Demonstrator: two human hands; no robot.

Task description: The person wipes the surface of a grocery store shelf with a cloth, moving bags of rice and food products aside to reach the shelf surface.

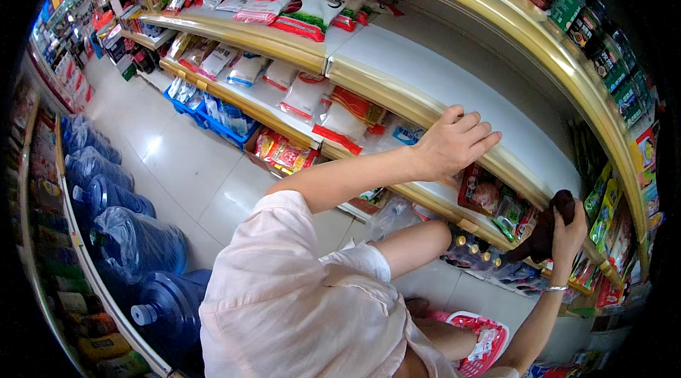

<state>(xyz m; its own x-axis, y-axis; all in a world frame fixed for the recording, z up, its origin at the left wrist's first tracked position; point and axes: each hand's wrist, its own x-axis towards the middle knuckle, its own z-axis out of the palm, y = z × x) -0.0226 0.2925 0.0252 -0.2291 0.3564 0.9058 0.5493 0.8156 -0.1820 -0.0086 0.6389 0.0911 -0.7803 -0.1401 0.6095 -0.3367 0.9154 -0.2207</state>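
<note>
My left hand (458, 139) rests on the gold-coloured front edge (388, 92) of a white shelf board (420, 67), its fingers a little apart and holding nothing. Further right, my right hand (568, 234) grips a bunched dark brown cloth (540, 229) at the right end of that same edge. The lower part of the cloth hangs in front of the shelf below. Packaged food (479, 189) lies on that lower shelf, between my two hands. A silvery bracelet (556, 288) circles my right wrist.
Bagged white goods (314, 5) fill the shelf's left part. Green-lidded jars (606, 59) line the upper shelf. Bottles (476, 250) stand low under my hands. Blue water jugs (138, 242) line the aisle at left. A pink plastic stool or basket (487, 343) is beside my legs.
</note>
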